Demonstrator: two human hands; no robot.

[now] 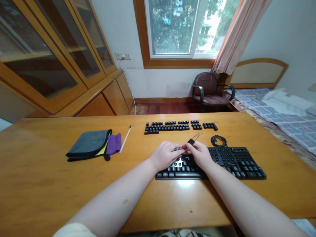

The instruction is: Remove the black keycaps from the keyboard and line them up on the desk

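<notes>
A black keyboard (222, 161) lies near the front of the desk, its upper rows bare of keycaps while many lower keys are still capped. Above its left half, my right hand (201, 156) is closed on a wire keycap puller (191, 141), whose thin wires point away from me. My left hand (166, 155) meets it from the left, fingers pinched together at the right fingertips; what they grip is hidden. Behind the keyboard, removed keycaps (170, 128) stand in rows. The coiled cable (218, 141) rests by the keyboard's back edge.
To the left lie a folded grey cloth (89, 143), a purple cloth (114, 144) and a white toothbrush-like stick (125, 139) with a dark head. Beyond the wooden desk (61, 191) stand a cabinet (93, 98), an armchair (207, 87) and a bed (261, 102).
</notes>
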